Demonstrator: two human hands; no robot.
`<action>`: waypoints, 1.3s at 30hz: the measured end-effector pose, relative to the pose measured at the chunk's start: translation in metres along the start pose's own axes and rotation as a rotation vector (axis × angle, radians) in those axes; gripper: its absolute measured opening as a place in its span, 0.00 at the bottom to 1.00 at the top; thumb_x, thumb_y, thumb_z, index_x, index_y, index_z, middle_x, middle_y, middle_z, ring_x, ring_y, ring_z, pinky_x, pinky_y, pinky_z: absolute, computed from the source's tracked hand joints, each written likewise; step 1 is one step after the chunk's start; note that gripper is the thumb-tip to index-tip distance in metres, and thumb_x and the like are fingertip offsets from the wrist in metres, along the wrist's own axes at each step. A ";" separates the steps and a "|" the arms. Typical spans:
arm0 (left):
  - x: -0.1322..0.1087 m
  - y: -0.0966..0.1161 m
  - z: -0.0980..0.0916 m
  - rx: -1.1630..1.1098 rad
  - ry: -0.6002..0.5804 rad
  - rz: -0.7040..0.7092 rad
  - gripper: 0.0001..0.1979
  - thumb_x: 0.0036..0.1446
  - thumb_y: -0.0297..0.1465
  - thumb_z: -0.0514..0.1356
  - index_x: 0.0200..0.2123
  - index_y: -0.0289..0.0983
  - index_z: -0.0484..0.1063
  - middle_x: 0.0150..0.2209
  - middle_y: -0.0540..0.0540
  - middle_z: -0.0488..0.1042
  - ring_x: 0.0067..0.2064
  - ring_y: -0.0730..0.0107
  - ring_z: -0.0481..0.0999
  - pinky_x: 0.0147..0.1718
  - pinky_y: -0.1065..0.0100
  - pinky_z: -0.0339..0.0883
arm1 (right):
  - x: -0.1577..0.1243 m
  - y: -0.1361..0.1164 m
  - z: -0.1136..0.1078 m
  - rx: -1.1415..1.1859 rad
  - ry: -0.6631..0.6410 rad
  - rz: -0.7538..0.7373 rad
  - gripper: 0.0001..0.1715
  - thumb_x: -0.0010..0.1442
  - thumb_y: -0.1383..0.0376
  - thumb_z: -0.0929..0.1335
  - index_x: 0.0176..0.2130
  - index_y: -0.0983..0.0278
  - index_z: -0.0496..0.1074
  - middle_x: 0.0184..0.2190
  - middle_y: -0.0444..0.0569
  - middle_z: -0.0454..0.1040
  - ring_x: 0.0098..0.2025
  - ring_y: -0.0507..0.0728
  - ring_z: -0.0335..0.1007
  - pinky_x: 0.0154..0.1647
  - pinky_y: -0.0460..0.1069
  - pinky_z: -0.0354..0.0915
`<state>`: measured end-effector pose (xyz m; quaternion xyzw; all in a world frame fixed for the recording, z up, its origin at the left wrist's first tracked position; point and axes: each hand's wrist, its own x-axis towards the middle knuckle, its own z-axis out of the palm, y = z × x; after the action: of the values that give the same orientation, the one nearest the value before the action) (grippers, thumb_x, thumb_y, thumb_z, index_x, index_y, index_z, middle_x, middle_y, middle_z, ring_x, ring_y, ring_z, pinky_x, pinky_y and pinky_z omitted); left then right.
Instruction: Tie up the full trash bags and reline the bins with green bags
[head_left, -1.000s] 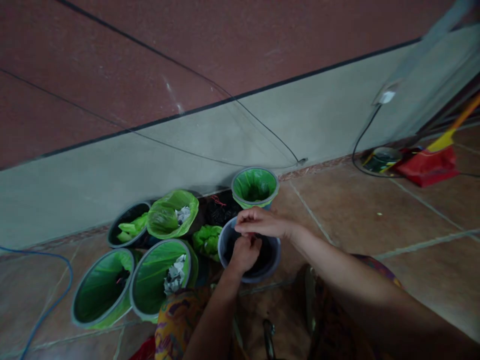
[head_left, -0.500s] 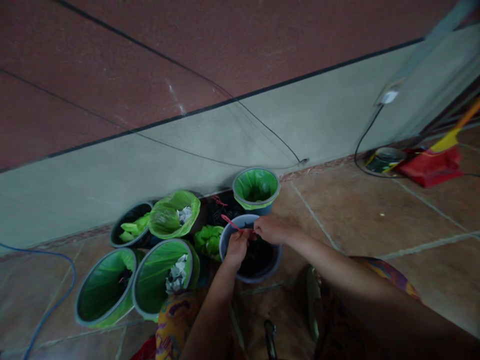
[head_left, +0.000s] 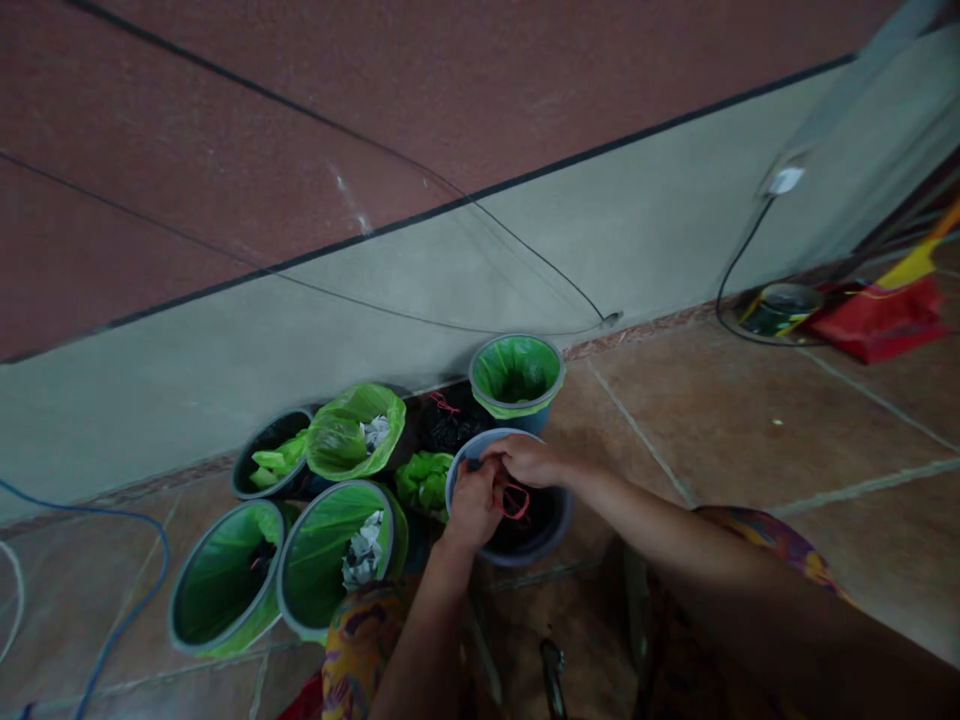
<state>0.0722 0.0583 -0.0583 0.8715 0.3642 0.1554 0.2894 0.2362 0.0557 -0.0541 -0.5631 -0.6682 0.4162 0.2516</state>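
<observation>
A grey-blue bin [head_left: 553, 535] lined with a black bag [head_left: 525, 525] stands on the tiled floor in front of me. Both my hands work over its near-left rim. My left hand [head_left: 472, 508] is closed in a pinch on the gathered top of the black bag. My right hand [head_left: 529, 462] is closed beside it, and a thin red tie [head_left: 514, 500] loops down from between the two hands. How the tie runs round the bag is hidden by my fingers.
Several bins with green liners cluster by the wall: one [head_left: 517, 375] behind, two [head_left: 341, 555] [head_left: 221, 585] to the left, some holding crumpled paper. A tied black bag [head_left: 448, 422] lies between them. A blue hose [head_left: 124, 585] curls at left. A red dustpan [head_left: 881, 315] sits far right.
The red tie, not seen a second ago, was held up at the bin's far-left rim half a second ago and now hangs as a loop under my hands. Both hands stayed over the bin.
</observation>
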 end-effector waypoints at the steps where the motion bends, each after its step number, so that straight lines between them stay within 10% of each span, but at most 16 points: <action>1: -0.001 -0.001 0.000 -0.001 -0.013 0.006 0.12 0.54 0.20 0.54 0.38 0.39 0.70 0.33 0.46 0.78 0.41 0.61 0.77 0.60 0.50 0.55 | 0.002 0.003 0.001 0.071 -0.050 0.028 0.24 0.49 0.75 0.61 0.41 0.64 0.79 0.33 0.46 0.79 0.35 0.53 0.73 0.38 0.46 0.67; 6: -0.003 -0.001 -0.001 -0.156 -0.023 0.026 0.09 0.56 0.22 0.52 0.33 0.40 0.68 0.33 0.48 0.76 0.38 0.67 0.75 0.52 0.58 0.62 | 0.000 0.015 0.003 0.454 -0.169 0.168 0.18 0.52 0.71 0.61 0.40 0.65 0.75 0.22 0.40 0.70 0.19 0.47 0.61 0.18 0.40 0.54; 16: -0.001 -0.002 -0.006 -0.499 0.001 -0.173 0.05 0.58 0.27 0.51 0.34 0.40 0.66 0.27 0.52 0.70 0.27 0.73 0.69 0.30 0.71 0.64 | -0.006 0.015 0.010 0.629 -0.204 0.288 0.11 0.60 0.60 0.63 0.29 0.64 0.66 0.18 0.37 0.66 0.15 0.44 0.56 0.14 0.40 0.53; 30: -0.002 -0.001 0.015 -0.203 0.405 -0.116 0.10 0.62 0.31 0.53 0.34 0.38 0.74 0.35 0.45 0.75 0.40 0.65 0.74 0.44 0.65 0.67 | -0.006 0.013 0.009 0.631 -0.209 0.342 0.08 0.49 0.71 0.63 0.31 0.65 0.71 0.24 0.40 0.72 0.19 0.45 0.61 0.18 0.40 0.55; 39: -0.001 -0.006 0.015 -0.186 0.349 -0.121 0.14 0.64 0.32 0.52 0.33 0.40 0.77 0.35 0.44 0.78 0.38 0.65 0.76 0.40 0.67 0.66 | -0.009 -0.009 0.005 -0.260 0.197 0.102 0.12 0.60 0.70 0.63 0.33 0.65 0.75 0.36 0.52 0.76 0.37 0.55 0.72 0.39 0.48 0.65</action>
<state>0.0754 0.0551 -0.0733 0.7774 0.4447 0.3193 0.3098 0.2293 0.0450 -0.0479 -0.6620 -0.6592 0.2812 0.2194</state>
